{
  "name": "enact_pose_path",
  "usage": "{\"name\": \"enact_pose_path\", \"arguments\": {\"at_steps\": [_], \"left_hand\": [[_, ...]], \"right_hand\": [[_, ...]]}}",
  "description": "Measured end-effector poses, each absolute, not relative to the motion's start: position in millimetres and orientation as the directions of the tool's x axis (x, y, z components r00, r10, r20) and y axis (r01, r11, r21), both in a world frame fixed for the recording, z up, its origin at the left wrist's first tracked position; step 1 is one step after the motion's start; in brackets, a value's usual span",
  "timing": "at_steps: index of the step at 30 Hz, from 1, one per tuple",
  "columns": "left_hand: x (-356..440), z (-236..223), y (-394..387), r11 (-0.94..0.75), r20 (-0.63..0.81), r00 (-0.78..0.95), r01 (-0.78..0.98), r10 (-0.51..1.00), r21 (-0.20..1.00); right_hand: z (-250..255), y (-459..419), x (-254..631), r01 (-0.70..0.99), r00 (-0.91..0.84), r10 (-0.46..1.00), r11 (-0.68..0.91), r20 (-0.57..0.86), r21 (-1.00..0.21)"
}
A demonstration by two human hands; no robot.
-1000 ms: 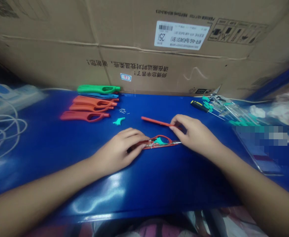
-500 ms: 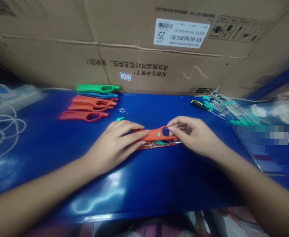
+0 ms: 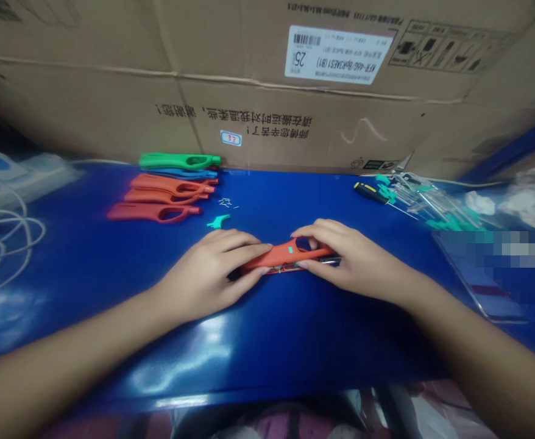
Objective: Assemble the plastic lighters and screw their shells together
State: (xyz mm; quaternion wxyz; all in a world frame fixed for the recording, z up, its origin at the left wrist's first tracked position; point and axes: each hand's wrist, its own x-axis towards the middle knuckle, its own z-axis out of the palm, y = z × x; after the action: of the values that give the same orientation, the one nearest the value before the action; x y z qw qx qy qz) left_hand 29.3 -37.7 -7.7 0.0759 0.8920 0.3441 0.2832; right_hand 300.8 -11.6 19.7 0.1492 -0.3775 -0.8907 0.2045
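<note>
An orange utility lighter [image 3: 276, 256] lies at mid-table, its upper shell half resting over the lower one. A gap along its near side shows wires and small inner parts, with a metal rod by the right end. My left hand [image 3: 215, 268] grips the wide left end, thumb at the near edge and fingers over the top. Around the loop end at right is my right hand [image 3: 340, 253], fingers on the far side and thumb against the near seam. A loose teal trigger [image 3: 219, 222] lies just beyond my left hand. Several small screws [image 3: 225, 202] are scattered behind it.
Several coloured lighter shells [image 3: 158, 211] are stacked at back left. At back right lie a screwdriver [image 3: 370, 194] and a pile of metal tubes with teal parts [image 3: 427, 198]. A phone [image 3: 482, 286] is at right, white cable [image 3: 9, 244] at left. A cardboard box [image 3: 249, 91] stands behind.
The upper shell has come down closer to the lower half, narrowing the gap. My right hand has shifted from pinching the loop to wrapping round that end, thumb on the near side.
</note>
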Motion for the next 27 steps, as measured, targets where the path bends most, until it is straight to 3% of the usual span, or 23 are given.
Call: {"name": "enact_pose_path", "arguments": {"at_steps": [12,27], "left_hand": [[30.4,-5.2,-39.0,-0.701,0.315,0.63,0.592,0.71,0.398],[30.9,-7.5,-38.0,-0.69,0.28,0.639,0.593,0.717,0.414]], "right_hand": [[7.3,-7.3,299.8,0.587,-0.742,0.667,0.692,0.061,-0.419],[9.3,-9.9,299.1,0.601,-0.751,0.658,0.715,0.056,-0.358]]}}
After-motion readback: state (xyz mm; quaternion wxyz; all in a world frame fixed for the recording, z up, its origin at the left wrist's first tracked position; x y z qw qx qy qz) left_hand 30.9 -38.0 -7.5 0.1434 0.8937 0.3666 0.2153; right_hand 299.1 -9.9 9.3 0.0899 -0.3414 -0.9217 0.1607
